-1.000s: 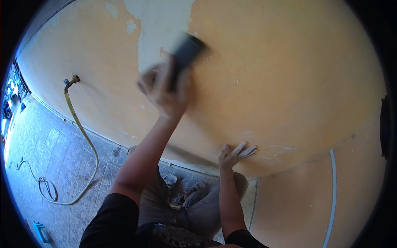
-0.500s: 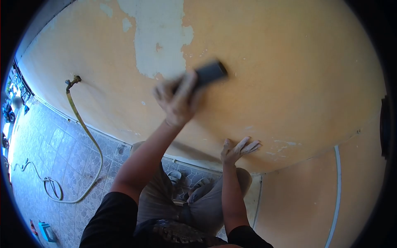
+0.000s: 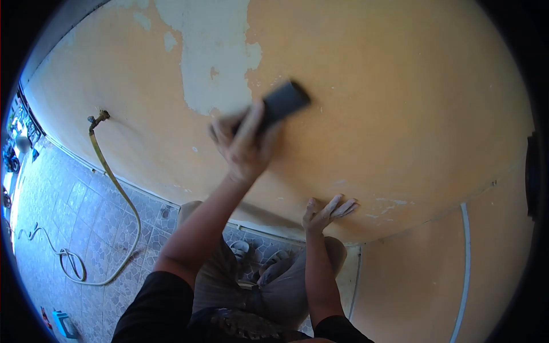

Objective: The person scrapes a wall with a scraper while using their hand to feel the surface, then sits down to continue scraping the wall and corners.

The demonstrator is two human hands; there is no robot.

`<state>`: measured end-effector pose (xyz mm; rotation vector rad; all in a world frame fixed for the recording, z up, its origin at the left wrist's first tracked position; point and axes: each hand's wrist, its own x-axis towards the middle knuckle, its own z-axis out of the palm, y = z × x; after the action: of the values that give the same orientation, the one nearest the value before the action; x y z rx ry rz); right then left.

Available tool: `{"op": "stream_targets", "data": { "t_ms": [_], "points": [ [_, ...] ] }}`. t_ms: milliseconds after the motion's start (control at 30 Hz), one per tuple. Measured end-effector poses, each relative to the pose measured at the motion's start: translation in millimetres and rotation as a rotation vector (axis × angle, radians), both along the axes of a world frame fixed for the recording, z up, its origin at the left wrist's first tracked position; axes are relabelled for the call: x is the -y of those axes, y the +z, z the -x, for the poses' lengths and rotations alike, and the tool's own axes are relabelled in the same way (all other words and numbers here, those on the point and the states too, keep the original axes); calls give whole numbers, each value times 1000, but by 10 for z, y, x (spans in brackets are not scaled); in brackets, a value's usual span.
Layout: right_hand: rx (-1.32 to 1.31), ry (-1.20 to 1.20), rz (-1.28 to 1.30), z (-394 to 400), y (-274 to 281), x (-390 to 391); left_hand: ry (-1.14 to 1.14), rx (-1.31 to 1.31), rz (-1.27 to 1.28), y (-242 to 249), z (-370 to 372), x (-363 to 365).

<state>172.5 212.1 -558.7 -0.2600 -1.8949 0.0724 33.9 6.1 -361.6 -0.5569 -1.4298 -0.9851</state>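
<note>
My left hand (image 3: 243, 146) is closed around a dark grey, rectangular block (image 3: 283, 104), which looks like a sanding block. Motion blurs both, and the block's far end points up and right. It is against or close to the orange painted wall (image 3: 389, 114), just right of a pale patch of bare plaster (image 3: 214, 57); exact contact cannot be made out. Lower on the wall rests my right hand (image 3: 326, 216), fingers spread and pale with dust, holding nothing. Scuffed whitish marks (image 3: 392, 201) lie to its right.
A brass tap (image 3: 100, 118) juts from the wall at left, with a yellowish hose (image 3: 132, 206) trailing over the tiled floor (image 3: 97, 217). Near the lower left stands a light-blue object (image 3: 66, 324). My bent knees and sandalled feet are close below the wall.
The block has shifted slightly left and tilts more steeply upward, still in my left hand. My right hand stays on the wall. The view has shifted a little.
</note>
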Motion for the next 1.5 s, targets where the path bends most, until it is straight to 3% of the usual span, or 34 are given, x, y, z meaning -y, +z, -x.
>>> {"op": "stream_targets", "data": {
  "t_ms": [33, 100, 200, 300, 367, 433, 500, 567, 667, 700, 767, 867, 900, 967, 1033, 1133, 1200, 1300, 1367, 1500],
  "points": [
    [-12, -2, 9, 22, 4, 11, -47, -2, 68, -353, -86, -67],
    [1, -12, 12, 4, -3, 12, -137, -127, 525, -888, -226, -6],
    [18, -24, 9, -25, -1, 6, -203, -16, 663, -860, -276, 161],
    [29, -5, 4, -52, 17, -9, -141, 83, 374, -278, -166, 195],
    [25, -2, 2, -46, 9, -1, -121, 96, -53, 246, -60, 155],
    [-1, 0, -5, -9, 25, -3, 24, 45, -194, 251, 31, 19],
    [-9, -5, 13, -4, 22, 8, 56, -193, 298, -270, 9, 2],
    [-13, -4, 9, 12, 30, 5, -103, -287, 665, -547, -141, 109],
    [-10, -12, 11, -27, 5, 14, -220, -152, 710, -658, -176, 217],
    [5, -10, 10, -26, 7, 9, -222, -163, 711, -490, -178, 221],
    [6, -2, 27, -31, -1, 6, -160, 127, 337, -124, -206, 265],
    [-5, 13, 35, -25, -2, 4, -192, 200, -182, 307, -57, 179],
    [-19, 17, 30, -10, 0, 7, -190, 198, -183, 188, -66, 132],
    [-18, -5, 15, -5, 21, 26, 73, -9, 177, -354, -110, 14],
    [-32, -26, -4, 4, 47, 37, -53, -171, 599, -829, -196, 118],
    [-6, -6, 48, -5, 51, 38, -191, -95, 635, -996, -214, 157],
    [-11, 33, 40, -42, 15, 17, -154, 17, 442, -559, -238, 165],
    [2, 20, 44, -41, -26, -9, -82, 181, -67, 189, -134, 114],
    [0, 17, 35, -45, -11, 3, 7, 70, -159, 190, 21, 26],
    [-21, 10, 47, -21, 21, 46, -30, -175, 498, -764, -98, 128]
  ]
}}
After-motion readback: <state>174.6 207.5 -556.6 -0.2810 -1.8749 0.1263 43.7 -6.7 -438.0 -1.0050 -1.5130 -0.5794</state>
